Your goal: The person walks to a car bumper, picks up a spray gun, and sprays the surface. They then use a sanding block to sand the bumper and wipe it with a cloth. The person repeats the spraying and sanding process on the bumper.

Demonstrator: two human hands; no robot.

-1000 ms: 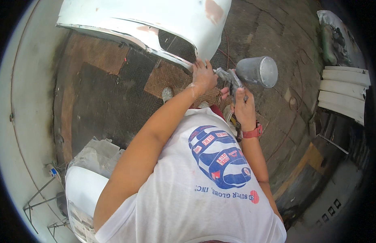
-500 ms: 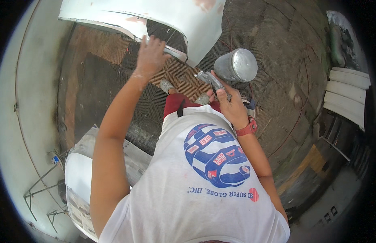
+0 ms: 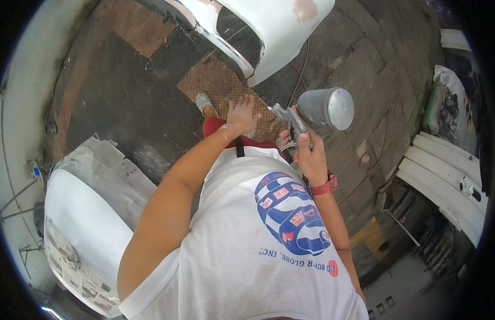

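Note:
My right hand (image 3: pixel 311 160) is wrapped round the handle of a spray gun (image 3: pixel 291 118), with a large metal paint cup (image 3: pixel 318 106) attached to it. The nozzle end points away toward the far left. My left hand (image 3: pixel 242 114) hangs over the floor in front of my body, fingers spread, holding nothing. A little beyond both hands is a white car body panel (image 3: pixel 284 32) with a cutout and pinkish patches. Neither hand touches it.
At the left stands another white car part (image 3: pixel 90 197), partly masked with paper. White ribbed panels (image 3: pixel 444 176) and a pale bag (image 3: pixel 458 104) lie at the right. A thin reddish hose (image 3: pixel 305 61) crosses the patterned floor.
My left hand has come away from the panel's edge, back toward my body. The panel now sits further up and right in view. The spray gun stays in my right hand.

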